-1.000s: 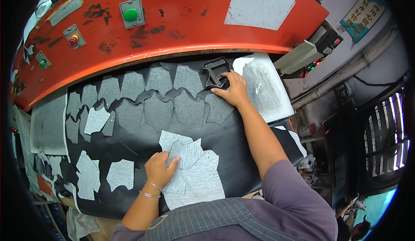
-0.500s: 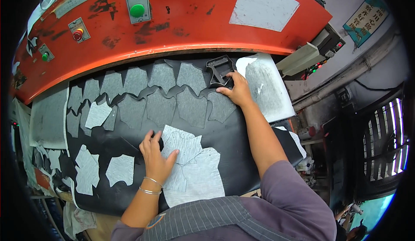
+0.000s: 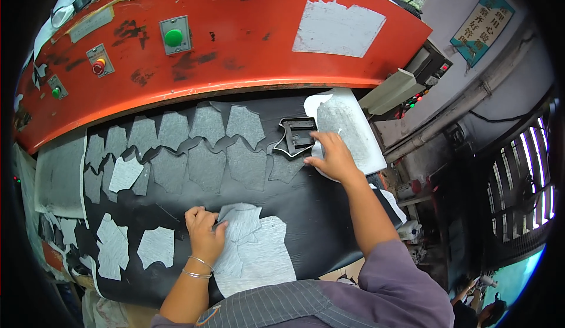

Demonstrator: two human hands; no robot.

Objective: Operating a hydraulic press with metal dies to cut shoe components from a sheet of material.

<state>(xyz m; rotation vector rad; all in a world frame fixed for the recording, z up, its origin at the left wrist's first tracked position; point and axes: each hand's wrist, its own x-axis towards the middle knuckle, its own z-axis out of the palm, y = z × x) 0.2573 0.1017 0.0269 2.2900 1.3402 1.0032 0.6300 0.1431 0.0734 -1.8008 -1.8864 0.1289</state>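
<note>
My right hand [image 3: 336,158] grips the right edge of a black metal cutting die [image 3: 294,137], a notched outline with crossbars inside. The die lies over the right end of the nearer row of dark grey cut shapes [image 3: 247,163]. Closer to me, my left hand [image 3: 203,231] pinches the left edge of a light grey fabric piece [image 3: 240,217], which is bent up at its top. Under it are more cut pieces and a larger light grey sheet [image 3: 273,257]. Silver bangles circle my left wrist.
An orange machine beam [image 3: 247,45] with buttons spans the back. Beside the die lies a white board [image 3: 353,128]. Loose light pieces [image 3: 156,247] rest on the black surface [image 3: 312,210] at left. A grey control box [image 3: 412,81] stands at the right.
The die has come toward me with my right hand, onto the nearer row's end. My left fingers, spread before, have closed on the top fabric piece and lifted its edge. The view has shifted.
</note>
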